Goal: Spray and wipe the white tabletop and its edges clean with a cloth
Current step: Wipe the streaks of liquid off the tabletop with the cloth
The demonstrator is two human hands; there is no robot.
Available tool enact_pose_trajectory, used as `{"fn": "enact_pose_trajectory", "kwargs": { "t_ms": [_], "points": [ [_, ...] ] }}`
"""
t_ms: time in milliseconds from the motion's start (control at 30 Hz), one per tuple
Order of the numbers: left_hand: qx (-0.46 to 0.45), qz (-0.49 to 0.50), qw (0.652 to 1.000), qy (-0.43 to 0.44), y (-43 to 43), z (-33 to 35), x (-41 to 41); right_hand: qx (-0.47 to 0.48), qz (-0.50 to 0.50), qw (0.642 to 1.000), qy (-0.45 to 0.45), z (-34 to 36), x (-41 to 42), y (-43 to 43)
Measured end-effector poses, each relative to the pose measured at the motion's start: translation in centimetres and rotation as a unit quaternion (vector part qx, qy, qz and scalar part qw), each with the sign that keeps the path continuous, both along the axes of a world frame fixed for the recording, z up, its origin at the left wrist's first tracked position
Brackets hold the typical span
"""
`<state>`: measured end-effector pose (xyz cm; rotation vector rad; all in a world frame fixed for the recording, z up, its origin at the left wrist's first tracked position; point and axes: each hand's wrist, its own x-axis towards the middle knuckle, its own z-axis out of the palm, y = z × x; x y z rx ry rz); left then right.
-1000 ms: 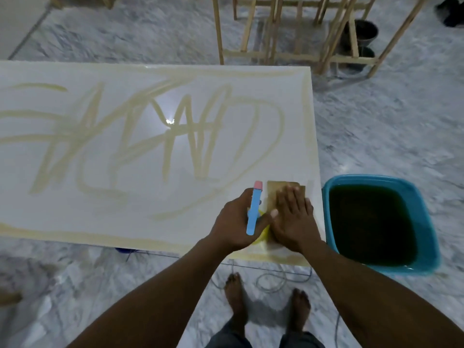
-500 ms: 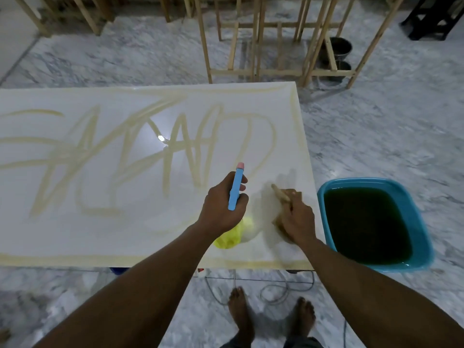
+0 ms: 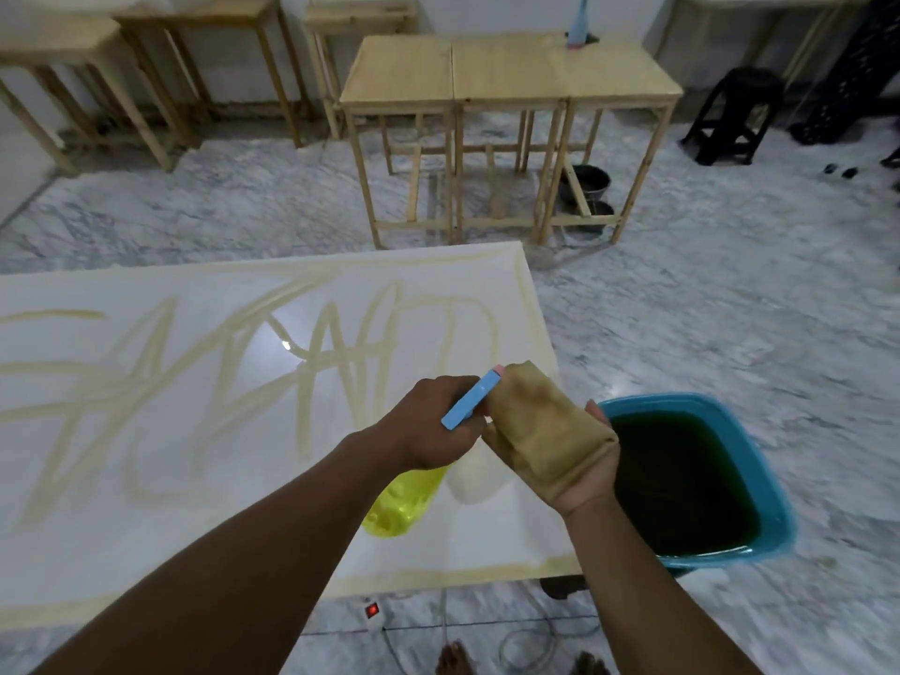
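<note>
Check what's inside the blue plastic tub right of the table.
The blue plastic tub holds dark green, opaque liquid. Anything submerged is hidden. The right hand covers its near-left rim.

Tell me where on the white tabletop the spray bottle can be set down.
The tabletop holds no objects: room lies anywhere left of the left hand, though yellowish streaks cross it. The near right corner is crowded by the right hand with the cloth, the spray bottle, and the blue basin.
</note>
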<state>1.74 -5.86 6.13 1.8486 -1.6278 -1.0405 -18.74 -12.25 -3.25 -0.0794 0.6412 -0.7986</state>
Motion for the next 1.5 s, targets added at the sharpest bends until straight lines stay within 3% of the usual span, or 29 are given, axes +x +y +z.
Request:
{"fn": "enact_pose_trajectory", "kwargs": {
  "t_ms": [133,300,533,700,1000,1100,1200,1267,1333,1367,1400,1433,1500],
  "points": [
    [0.023,-0.041,0.998,-0.033,0.5,-0.1,-0.3,-0.013,0.058,0.998,-0.024,1.0,0.2,-0.9],
    [0.052,-0.065,0.996,-0.042,0.8,0.4,-0.7,-0.040,0.098,0.993,0.045,3.0,0.2,-2.9],
    [0.055,-0.050,0.993,-0.089,-0.7,0.4,-0.8,-0.016,0.114,0.991,0.062,3.9,0.9,-4.8],
    [0.055,-0.013,0.997,-0.056,-2.0,-0.4,1.0,-0.016,0.150,0.987,0.060,3.7,2.9,-6.5],
    [-0.001,0.128,0.992,-0.012,-5.1,-3.0,5.4,0.022,0.224,0.973,0.051,1.4,7.3,-12.2],
    [-0.060,0.216,0.974,0.018,-5.8,-3.6,6.9,0.012,0.236,0.965,0.111,1.3,9.4,-15.6],
    [-0.114,0.293,0.949,0.031,-6.6,-4.4,7.8,-0.056,0.252,0.934,0.247,0.6,12.0,-21.0],
    [-0.132,0.327,0.935,0.030,-7.5,-5.2,8.3,-0.136,0.280,0.887,0.341,-0.4,14.4,-25.0],
    [-0.144,0.348,0.926,0.029,-8.3,-5.9,8.8,-0.296,0.312,0.789,0.438,-1.2,16.7,-28.4],
    [-0.148,0.355,0.923,0.029,-8.8,-6.2,9.0,-0.389,0.333,0.721,0.467,-1.7,18.0,-29.8],
    [-0.151,0.359,0.921,0.027,-9.3,-6.6,9.3,-0.466,0.352,0.640,0.500,-2.4,19.2,-31.5],
    [-0.154,0.363,0.918,0.026,-9.7,-6.8,9.4,-0.528,0.376,0.536,0.541,-3.5,20.1,-33.3],
    [-0.157,0.373,0.914,0.031,-10.3,-7.0,9.6,-0.586,0.458,0.299,0.599,-6.3,20.8,-35.2]
  ]
}}
